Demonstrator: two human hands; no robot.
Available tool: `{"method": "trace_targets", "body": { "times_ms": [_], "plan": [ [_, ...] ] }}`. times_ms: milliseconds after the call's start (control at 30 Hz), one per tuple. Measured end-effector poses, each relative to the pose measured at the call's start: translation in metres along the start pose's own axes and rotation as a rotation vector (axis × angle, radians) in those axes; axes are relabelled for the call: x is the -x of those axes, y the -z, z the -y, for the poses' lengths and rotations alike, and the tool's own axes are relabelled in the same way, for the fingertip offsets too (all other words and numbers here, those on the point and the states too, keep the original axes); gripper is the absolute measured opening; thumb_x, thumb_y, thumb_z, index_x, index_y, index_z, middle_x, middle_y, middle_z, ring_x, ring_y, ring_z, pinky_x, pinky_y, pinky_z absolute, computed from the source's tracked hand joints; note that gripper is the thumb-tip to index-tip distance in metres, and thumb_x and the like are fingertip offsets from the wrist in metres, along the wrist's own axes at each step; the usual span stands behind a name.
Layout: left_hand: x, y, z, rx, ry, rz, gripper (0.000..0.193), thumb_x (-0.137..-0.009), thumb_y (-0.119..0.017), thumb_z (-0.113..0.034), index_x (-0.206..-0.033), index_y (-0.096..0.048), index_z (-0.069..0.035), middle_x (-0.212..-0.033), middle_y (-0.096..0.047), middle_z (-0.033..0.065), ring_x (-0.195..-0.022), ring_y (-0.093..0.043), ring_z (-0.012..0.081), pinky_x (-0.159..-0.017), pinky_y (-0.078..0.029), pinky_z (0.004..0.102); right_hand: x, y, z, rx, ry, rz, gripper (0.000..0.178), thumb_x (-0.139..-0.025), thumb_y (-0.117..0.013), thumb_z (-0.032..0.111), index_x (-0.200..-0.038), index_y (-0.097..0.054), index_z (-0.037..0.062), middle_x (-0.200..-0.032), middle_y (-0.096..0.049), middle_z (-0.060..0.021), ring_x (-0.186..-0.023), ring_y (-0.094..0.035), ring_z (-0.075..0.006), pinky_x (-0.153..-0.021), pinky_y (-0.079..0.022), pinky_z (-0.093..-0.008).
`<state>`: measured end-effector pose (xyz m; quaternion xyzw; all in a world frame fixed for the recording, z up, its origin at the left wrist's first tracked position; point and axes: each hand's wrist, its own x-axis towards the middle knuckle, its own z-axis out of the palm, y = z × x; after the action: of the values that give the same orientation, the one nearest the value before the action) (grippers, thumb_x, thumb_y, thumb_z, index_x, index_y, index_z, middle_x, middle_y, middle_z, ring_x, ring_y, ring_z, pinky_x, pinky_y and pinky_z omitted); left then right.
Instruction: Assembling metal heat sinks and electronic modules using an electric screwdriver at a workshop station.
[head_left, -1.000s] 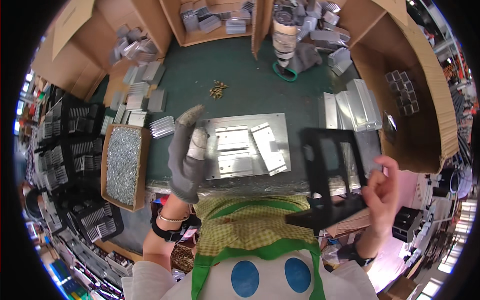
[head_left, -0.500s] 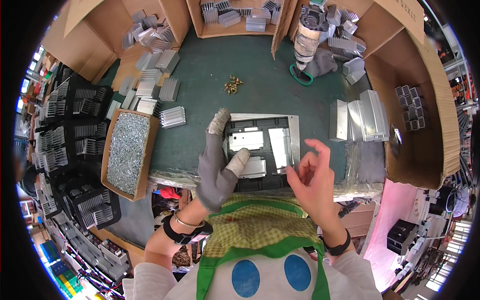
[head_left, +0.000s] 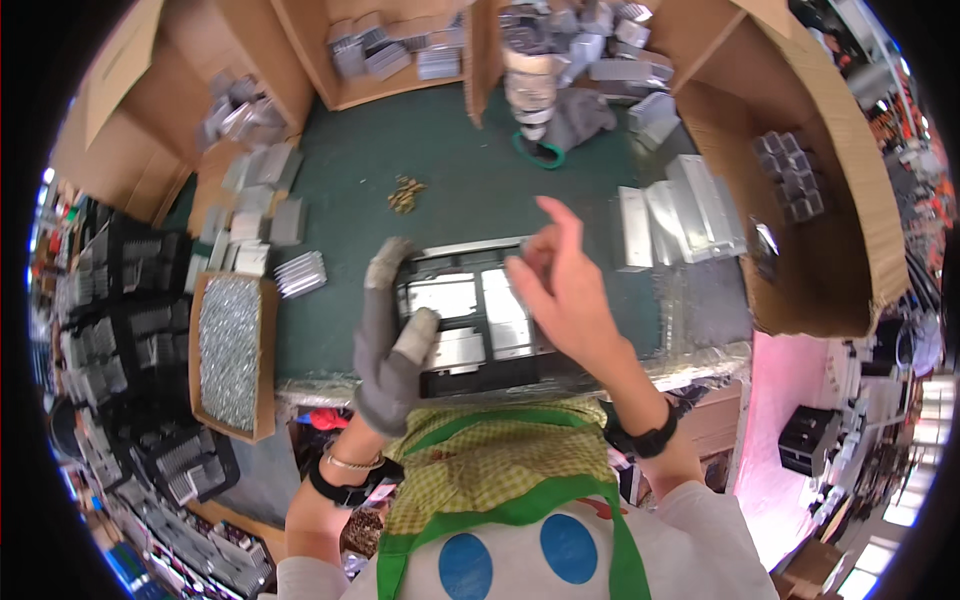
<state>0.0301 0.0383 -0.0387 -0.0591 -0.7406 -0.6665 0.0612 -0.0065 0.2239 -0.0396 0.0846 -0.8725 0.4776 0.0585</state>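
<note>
My left hand [head_left: 378, 350], in a grey glove with pale wrapped fingertips, grips the left side of a black rectangular frame [head_left: 468, 384] at the table's near edge. Its thumb presses on a lower silver plate [head_left: 458, 348] inside the frame. Another bright plate [head_left: 444, 294] lies above that one, and a long upright plate [head_left: 506, 312] fills the right part. Over the frame's upper right side hovers my bare right hand [head_left: 572, 295], thumb and index finger apart, the other fingers curled; I see nothing in it. A metal strip shows along the frame's far edge.
Brass-coloured screws [head_left: 404, 194] lie in a small heap beyond the frame. A tape-wrapped power driver [head_left: 530, 90] stands at the back, beside a grey cloth [head_left: 585, 115]. A carton of small silver parts [head_left: 228, 345] is at left; finned heat sinks [head_left: 302, 273] and silver blocks [head_left: 632, 230] flank the work.
The whole view has shifted, so things on the table appear further left. My right hand has moved from the frame's lower right corner to its upper right side. My left hand keeps its grip.
</note>
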Motion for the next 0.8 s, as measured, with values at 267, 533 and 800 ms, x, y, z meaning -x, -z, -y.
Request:
{"method": "trace_targets", "body": {
  "times_ms": [267, 533, 800],
  "plan": [
    [-0.003, -0.012, 0.0, 0.088, -0.016, 0.025, 0.058, -0.085, -0.047, -0.022, -0.132, -0.028, 0.005, -0.13, -0.037, 0.0155, -0.121, -0.035, 0.0243, -0.104, -0.023, 0.0357, -0.015, -0.003, -0.018, 0.066, 0.323, -0.028, 0.026, -0.085, -0.05, 0.007, -0.109, -0.042, 0.004, -0.069, -0.054, -0.0106, -0.07, -0.055, -0.0268, -0.073, -0.039, -0.0363],
    [-0.003, -0.013, 0.002, 0.156, 0.015, -0.033, 0.056, -0.086, -0.045, -0.021, -0.133, -0.027, 0.005, -0.134, -0.035, 0.0152, -0.125, -0.032, 0.0247, -0.105, -0.021, 0.0369, -0.014, -0.004, -0.022, -0.03, 0.319, 0.008, 0.028, -0.088, -0.047, 0.011, -0.114, -0.043, 0.0052, -0.07, -0.051, -0.0048, -0.074, -0.052, -0.0214, -0.081, -0.038, -0.0354],
    [-0.009, -0.007, 0.006, 0.058, 0.025, 0.036, 0.063, -0.087, -0.047, -0.033, -0.134, -0.027, 0.004, -0.133, -0.036, 0.016, -0.122, -0.036, 0.0256, -0.104, -0.024, 0.0366, 0.003, 0.024, -0.009, 0.062, 0.352, -0.161, 0.029, -0.08, -0.057, 0.01, -0.107, -0.051, 0.0025, -0.077, -0.058, -0.0082, -0.079, -0.056, -0.0252, -0.076, -0.042, -0.0362]
  ]
}}
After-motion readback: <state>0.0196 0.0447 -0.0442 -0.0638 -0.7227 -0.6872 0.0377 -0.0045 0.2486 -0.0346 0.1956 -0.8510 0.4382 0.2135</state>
